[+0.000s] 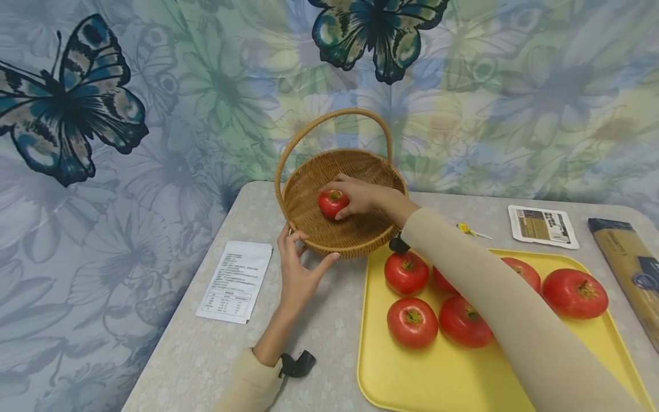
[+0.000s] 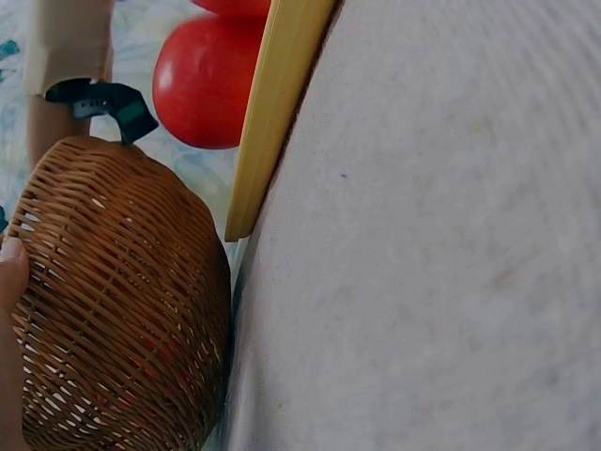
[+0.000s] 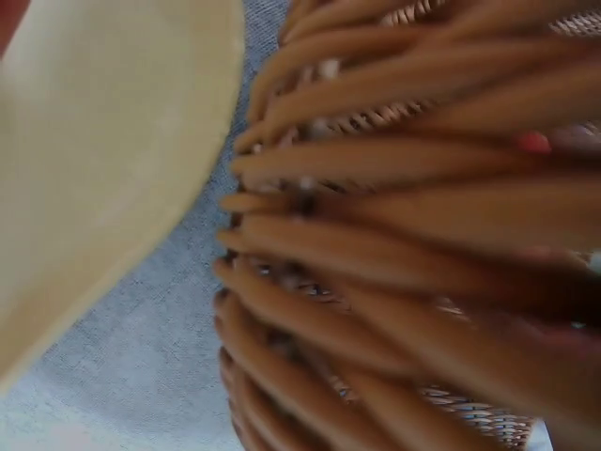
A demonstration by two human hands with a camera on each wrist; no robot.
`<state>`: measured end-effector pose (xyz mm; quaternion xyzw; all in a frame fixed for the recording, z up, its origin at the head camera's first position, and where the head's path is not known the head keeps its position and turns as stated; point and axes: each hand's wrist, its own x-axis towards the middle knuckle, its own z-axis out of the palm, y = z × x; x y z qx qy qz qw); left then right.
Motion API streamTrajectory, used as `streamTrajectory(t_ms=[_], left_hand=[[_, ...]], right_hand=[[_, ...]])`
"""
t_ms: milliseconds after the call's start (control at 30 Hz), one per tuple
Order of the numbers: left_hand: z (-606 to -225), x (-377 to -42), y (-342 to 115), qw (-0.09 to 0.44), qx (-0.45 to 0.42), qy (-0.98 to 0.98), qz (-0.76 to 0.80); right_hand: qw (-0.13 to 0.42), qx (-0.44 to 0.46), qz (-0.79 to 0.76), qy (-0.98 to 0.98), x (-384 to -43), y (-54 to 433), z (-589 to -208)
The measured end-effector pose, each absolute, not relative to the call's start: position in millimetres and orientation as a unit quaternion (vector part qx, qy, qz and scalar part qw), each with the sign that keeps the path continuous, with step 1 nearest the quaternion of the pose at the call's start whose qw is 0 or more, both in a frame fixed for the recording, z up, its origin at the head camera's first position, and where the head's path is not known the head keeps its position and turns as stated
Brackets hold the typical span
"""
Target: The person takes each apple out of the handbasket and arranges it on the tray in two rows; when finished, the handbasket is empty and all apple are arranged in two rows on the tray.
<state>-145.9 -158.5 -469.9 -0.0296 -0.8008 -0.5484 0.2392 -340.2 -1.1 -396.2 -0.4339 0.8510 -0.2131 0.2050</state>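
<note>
A wicker basket (image 1: 340,249) with a tall arched handle stands at the back of the table, its opening facing me. My right hand (image 1: 362,195) reaches inside and grips a red apple (image 1: 333,201) low in the basket. At the basket's front left rim, my left hand (image 1: 298,274) holds on, thumb spread along the front. In the left wrist view, its thumb (image 2: 11,272) lies against the weave. The right wrist view shows the basket weave (image 3: 394,216) very close, hiding the right hand. Several more apples (image 1: 412,322) lie on a yellow tray (image 1: 432,377).
The tray's near left edge sits close to the basket. A white printed packet (image 1: 235,281) lies at left. Behind the tray are a yellow-headed lollipop (image 1: 465,229) and a flat sachet (image 1: 543,226); a long brown package (image 1: 630,263) lies at far right. Patterned cloth (image 1: 231,103) hangs behind.
</note>
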Motion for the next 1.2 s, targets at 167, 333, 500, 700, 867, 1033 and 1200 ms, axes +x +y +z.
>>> streamTrajectory(t_ms=[167, 333, 500, 700, 867, 1033, 1200], left_hand=[[-470.4, -146.7, -157.3, 0.241, -0.040, -0.803, -0.544], [-468.8, -147.0, -155.4, 0.239, -0.047, -0.804, -0.542], [-467.5, -147.1, -153.2, 0.237, -0.050, -0.805, -0.542], [-468.0, -149.2, -151.5, 0.239, -0.061, -0.806, -0.538], [-468.0, -148.4, -152.8, 0.240, -0.050, -0.808, -0.536], [-468.7, -146.5, -156.2, 0.243, -0.043, -0.809, -0.534], [-469.3, -146.0, -157.3, 0.241, -0.041, -0.806, -0.539]], right_hand=[[0.191, -0.422, -0.202, 0.863, -340.7, 2.0, -396.1], [0.190, -0.401, -0.193, 0.875, -339.1, 4.8, -396.8], [0.189, -0.402, -0.191, 0.875, -342.6, 6.6, -399.0], [0.169, -0.406, -0.199, 0.876, -346.0, 13.4, -397.9], [0.144, -0.416, -0.221, 0.870, -342.9, 19.2, -388.3], [0.109, -0.437, -0.247, 0.858, -329.5, 28.9, -366.3], [0.076, -0.454, -0.256, 0.850, -310.4, 51.7, -342.7]])
